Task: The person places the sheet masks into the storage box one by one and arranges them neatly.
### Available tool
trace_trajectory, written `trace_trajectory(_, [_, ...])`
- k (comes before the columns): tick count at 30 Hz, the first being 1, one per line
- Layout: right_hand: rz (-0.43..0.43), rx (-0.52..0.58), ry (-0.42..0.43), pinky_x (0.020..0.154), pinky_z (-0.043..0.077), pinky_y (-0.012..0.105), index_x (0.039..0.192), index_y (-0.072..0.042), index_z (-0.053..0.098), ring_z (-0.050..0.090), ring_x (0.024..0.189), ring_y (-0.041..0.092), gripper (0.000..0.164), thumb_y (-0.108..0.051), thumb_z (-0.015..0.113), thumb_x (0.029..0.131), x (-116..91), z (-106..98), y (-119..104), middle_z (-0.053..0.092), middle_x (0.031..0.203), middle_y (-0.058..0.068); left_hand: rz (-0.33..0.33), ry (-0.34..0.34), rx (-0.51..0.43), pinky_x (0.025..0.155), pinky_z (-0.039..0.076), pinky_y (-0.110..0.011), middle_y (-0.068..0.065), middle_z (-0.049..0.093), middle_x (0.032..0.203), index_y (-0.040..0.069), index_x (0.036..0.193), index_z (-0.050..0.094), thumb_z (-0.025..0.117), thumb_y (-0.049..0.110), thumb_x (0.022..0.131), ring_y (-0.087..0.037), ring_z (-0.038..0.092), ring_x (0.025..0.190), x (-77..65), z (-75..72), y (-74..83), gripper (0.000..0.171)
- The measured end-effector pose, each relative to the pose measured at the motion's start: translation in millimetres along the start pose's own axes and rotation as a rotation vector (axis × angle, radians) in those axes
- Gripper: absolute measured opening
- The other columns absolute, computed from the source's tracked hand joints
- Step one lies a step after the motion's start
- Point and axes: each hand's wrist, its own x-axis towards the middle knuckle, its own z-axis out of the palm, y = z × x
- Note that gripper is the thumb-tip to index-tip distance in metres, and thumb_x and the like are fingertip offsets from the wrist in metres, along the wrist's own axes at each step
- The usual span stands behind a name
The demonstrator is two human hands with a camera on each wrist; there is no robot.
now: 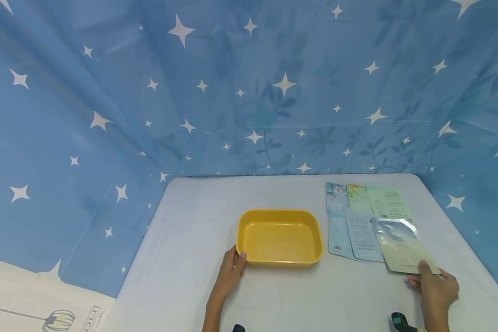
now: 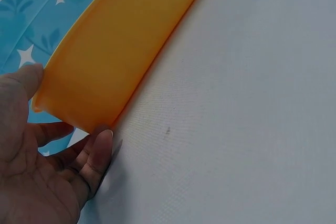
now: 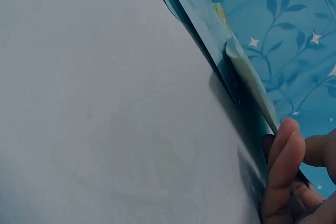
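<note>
On the left of a white cloth-covered table (image 1: 182, 258), a person's left hand (image 1: 229, 275) grips the near-left corner of a shallow, rounded rectangular yellow plastic tray (image 1: 279, 242), thumb at the rim. Right of the tray lie flat, thin blue and green printed packets (image 1: 364, 240) in two rows. At the near row's right end is a silver and pale-yellow foil packet (image 1: 402, 246), its near edge pinched between the right hand's (image 1: 437, 288) thumb and fingers. The step in hand looks like picking up this packet while steadying the tray; the next move likely calls for a firm pinch and a lift clear of its neighbours. The left wrist view reveals fingertips at the tray's bottom edge, hidden from the head view; only the head view shows the tray's inside.
</note>
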Motion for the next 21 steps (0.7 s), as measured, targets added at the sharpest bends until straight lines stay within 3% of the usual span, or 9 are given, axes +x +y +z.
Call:
trace_trajectory(4, [-0.015,-0.025,0.008,0.042,0.047,0.018,0.152,0.001,0.021,0.056,0.041,0.001,0.078,-0.038,0.058,0.095,0.7,1.8,0.1,0.052,0.043,-0.018,0.012,0.003,-0.015,0.064,0.048,-0.020,-0.008,0.045,0.102,0.004,0.141,0.042,0.047,0.041,0.103,-0.013,0.049,0.076,-0.1,0.0,1.6,0.054])
trace_trajectory(8, [-0.015,-0.026,0.012,0.041,0.046,0.019,0.128,-0.013,0.049,0.056,0.042,0.002,0.044,-0.036,0.062,0.093,-0.5,2.0,0.4,0.053,0.043,-0.018,0.007,0.004,-0.020,0.065,0.050,-0.021,-0.011,0.046,0.109,0.000,0.146,0.036,0.047,0.042,0.102,-0.014,0.049,0.084,-0.7,0.4,1.2,0.061])
trace_trajectory(11, [-0.031,-0.056,0.022,0.042,0.046,0.019,0.129,-0.012,0.051,0.054,0.044,0.001,0.041,-0.035,0.059,0.095,-2.3,2.8,0.0,0.051,0.046,-0.021,-0.001,0.006,-0.016,0.066,0.051,-0.021,-0.013,0.047,0.114,-0.002,0.148,0.033,0.047,0.042,0.102,-0.014,0.049,0.088,-0.7,0.7,0.5,0.065])
trace_trajectory(14, [-0.085,-0.105,0.043,0.042,0.045,0.018,0.142,0.002,0.042,0.051,0.045,-0.002,0.058,-0.034,0.054,0.098,-3.1,3.4,-0.2,0.046,0.051,-0.024,-0.006,0.009,-0.012,0.067,0.052,-0.022,-0.014,0.047,0.116,-0.003,0.148,0.032,0.047,0.043,0.102,-0.014,0.049,0.090,-0.4,0.8,0.6,0.066])
trace_trajectory(16, [-0.126,-0.130,0.058,0.042,0.045,0.018,0.144,0.006,0.038,0.051,0.044,-0.004,0.059,-0.031,0.051,0.099,-3.2,3.2,-0.6,0.043,0.056,-0.024,-0.003,0.006,-0.010,0.067,0.052,-0.022,-0.013,0.047,0.115,-0.003,0.147,0.034,0.046,0.042,0.103,-0.014,0.049,0.090,0.2,1.0,0.4,0.064])
trace_trajectory(18, [-0.166,-0.155,0.073,0.043,0.048,0.019,0.143,0.008,0.037,0.054,0.044,-0.003,0.057,-0.028,0.049,0.101,-2.7,3.0,-0.4,0.049,0.062,-0.017,0.004,0.005,-0.010,0.066,0.052,-0.022,-0.012,0.047,0.113,-0.002,0.146,0.036,0.045,0.041,0.103,-0.014,0.048,0.090,0.8,1.1,0.5,0.061])
trace_trajectory(21, [-0.181,-0.171,0.097,0.079,0.058,0.029,0.146,0.005,0.035,0.073,0.082,0.021,0.056,-0.028,0.044,0.102,-4.5,3.8,-0.2,0.067,0.091,0.018,0.012,0.007,-0.009,0.065,0.052,-0.022,-0.011,0.047,0.111,0.000,0.143,0.039,0.046,0.040,0.104,-0.014,0.049,0.089,1.3,1.5,-0.2,0.057])
